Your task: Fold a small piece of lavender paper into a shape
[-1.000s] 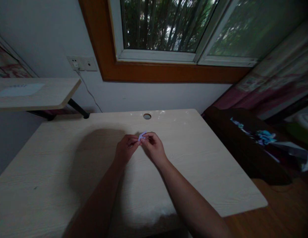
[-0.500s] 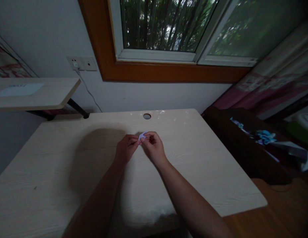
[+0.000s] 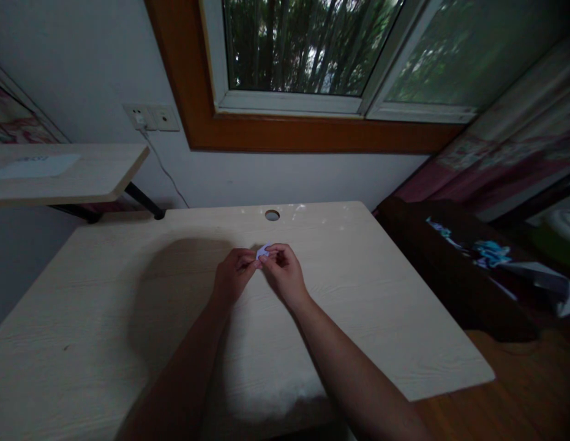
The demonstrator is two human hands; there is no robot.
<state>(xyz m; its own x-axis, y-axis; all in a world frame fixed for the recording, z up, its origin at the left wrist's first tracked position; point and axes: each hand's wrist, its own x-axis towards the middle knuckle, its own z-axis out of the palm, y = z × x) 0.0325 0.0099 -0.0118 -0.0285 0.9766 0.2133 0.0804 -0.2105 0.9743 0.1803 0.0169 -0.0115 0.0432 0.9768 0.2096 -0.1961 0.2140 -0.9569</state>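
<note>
A small piece of pale purple paper (image 3: 262,251) is pinched between my two hands, just above the pale wooden desk (image 3: 358,294). It looks folded, though its exact shape is partly hidden by my fingers. My left hand (image 3: 233,272) grips its lower left side between thumb and fingertips. On the other side, my right hand (image 3: 285,269) is closed on it, thumb below and index finger along the top edge. The two thumbs nearly meet at the paper's lower edge.
A round cable hole (image 3: 272,215) is near the desk's back edge. At left stands a raised shelf (image 3: 96,174) on black legs, with a paper sheet (image 3: 37,165) on it. A white cable (image 3: 165,171) hangs from the wall socket (image 3: 151,117). Right of the desk is dark furniture (image 3: 450,275) holding blue cloth (image 3: 491,252).
Hardly anything differs. My fingers and the paper have shifted very slightly, and both hands keep their pinch in the same place.
</note>
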